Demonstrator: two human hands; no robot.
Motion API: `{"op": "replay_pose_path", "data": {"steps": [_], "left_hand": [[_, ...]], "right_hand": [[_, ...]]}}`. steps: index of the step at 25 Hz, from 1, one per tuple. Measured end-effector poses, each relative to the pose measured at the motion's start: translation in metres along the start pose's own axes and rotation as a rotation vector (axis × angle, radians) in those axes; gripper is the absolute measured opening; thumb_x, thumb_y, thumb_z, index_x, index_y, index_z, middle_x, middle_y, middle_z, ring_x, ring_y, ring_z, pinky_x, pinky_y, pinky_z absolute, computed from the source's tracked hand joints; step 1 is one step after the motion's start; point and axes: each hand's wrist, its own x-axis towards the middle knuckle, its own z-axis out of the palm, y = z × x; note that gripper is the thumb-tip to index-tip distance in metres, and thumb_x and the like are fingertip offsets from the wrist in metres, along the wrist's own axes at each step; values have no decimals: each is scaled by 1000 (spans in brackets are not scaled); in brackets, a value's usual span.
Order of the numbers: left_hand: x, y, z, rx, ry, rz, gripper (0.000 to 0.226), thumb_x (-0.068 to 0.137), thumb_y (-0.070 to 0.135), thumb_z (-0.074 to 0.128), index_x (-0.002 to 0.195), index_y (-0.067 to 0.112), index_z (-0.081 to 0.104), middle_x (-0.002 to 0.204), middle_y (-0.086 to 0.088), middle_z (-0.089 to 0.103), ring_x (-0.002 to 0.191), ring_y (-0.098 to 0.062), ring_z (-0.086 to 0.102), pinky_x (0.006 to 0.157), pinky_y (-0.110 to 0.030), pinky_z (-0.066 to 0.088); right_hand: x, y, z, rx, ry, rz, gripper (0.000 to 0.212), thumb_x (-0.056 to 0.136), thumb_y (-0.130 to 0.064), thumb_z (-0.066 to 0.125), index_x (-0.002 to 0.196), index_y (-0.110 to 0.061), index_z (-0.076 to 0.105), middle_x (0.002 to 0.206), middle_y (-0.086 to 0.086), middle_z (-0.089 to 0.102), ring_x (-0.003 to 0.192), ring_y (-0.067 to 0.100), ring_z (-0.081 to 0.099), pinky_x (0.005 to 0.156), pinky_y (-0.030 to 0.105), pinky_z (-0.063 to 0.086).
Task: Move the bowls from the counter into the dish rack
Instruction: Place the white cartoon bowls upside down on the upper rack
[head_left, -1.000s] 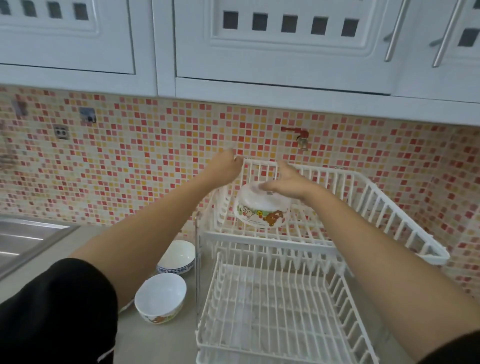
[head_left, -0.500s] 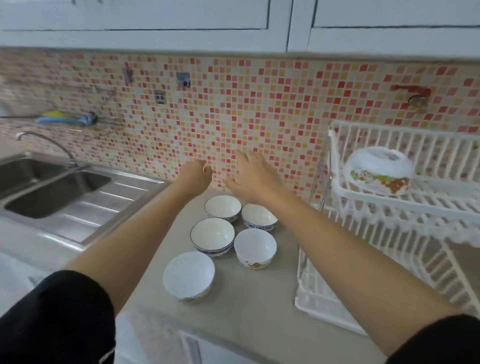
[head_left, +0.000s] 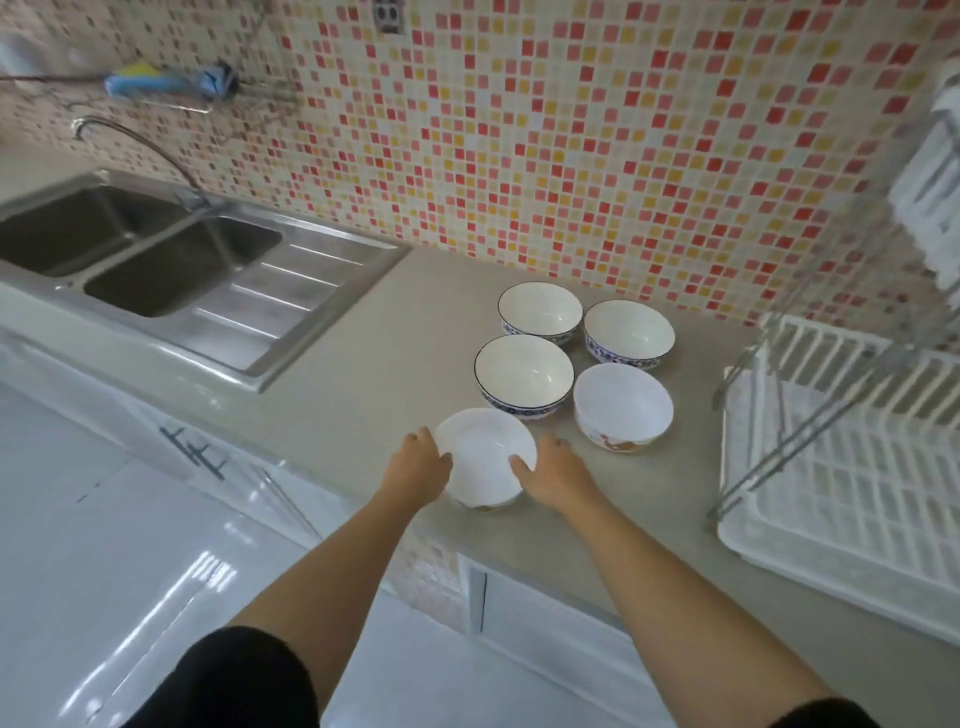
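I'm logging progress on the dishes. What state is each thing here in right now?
Near bowl: upright, empty, a hand at each side.
Other four bowls: upright, empty, on the counter.
Rack: lower tier empty.
Sink: empty, tap not running.
Left hand: on the near bowl's rim.
Right hand: on its rim too.

Glossy ceramic bowls (head_left: 523, 373); brushed steel sink (head_left: 291, 291).
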Motion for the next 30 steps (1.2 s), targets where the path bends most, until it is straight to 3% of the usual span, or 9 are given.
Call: {"op": "replay_pose_path", "data": {"steps": [6,8,11,16,18,21,26,29,30], "left_hand": [[-6,-10,-2,-71,26,7,33,87,-3,41,120,-6,45,120,-26,58,103,-44,62,88,-45,52],[-14,-7,-19,-124,84,60,32,84,-4,40,116,-3,46,115,-23,59,95,-43,63,83,-47,55],[-32,15,-53,-235,260,189,31,84,-4,41,114,3,44,113,-18,55,93,-37,56,77,-41,51],[-70,91,-117,-557,477,498,34,86,12,53,119,16,42,116,0,57,97,-28,61,81,-36,50],[-91,129,-138,-795,406,635,27,85,24,48,111,27,43,108,10,56,96,-22,60,82,-35,50],[-128,192,-163,-1125,309,864,26,82,26,42,95,48,47,112,14,52,107,-15,54,90,-31,46],[-174,283,-183,-1138,227,1154,12,83,46,39,89,53,48,126,-14,51,116,-22,54,97,-34,45],[-188,336,-186,-1021,202,1166,33,82,57,32,102,34,45,112,-1,53,103,-9,53,88,-26,41],[-190,354,-182,-974,190,1136,41,84,57,28,107,28,46,112,3,54,103,-7,53,89,-28,40]], "right_hand": [[0,1,24,121,-114,73,50,88,-17,47,135,-2,40,131,22,55,114,39,58,97,42,47],[-10,-3,11,246,-108,41,46,85,-12,46,130,-2,41,125,21,60,101,38,66,86,43,55],[-28,-18,-34,439,23,-78,35,89,-5,48,122,-2,38,121,15,55,93,29,63,55,24,58],[-76,-36,-138,613,307,-301,38,90,-40,57,113,-19,35,108,-8,58,100,23,63,88,41,53],[-100,-43,-184,804,327,-372,37,88,-53,43,111,-25,33,108,-9,51,103,20,59,90,35,50],[-139,-39,-254,991,427,-533,18,92,-49,35,97,-32,34,105,-7,51,99,15,56,83,23,49],[-189,5,-359,845,538,-705,37,73,-57,55,96,-35,36,97,-11,57,83,-2,60,81,19,46],[-197,50,-418,745,607,-657,14,95,-36,49,104,-33,39,93,-23,59,71,-22,58,85,26,39],[-197,69,-433,700,607,-638,19,94,-38,48,110,-34,38,93,-29,62,75,-23,59,86,25,40]]}}
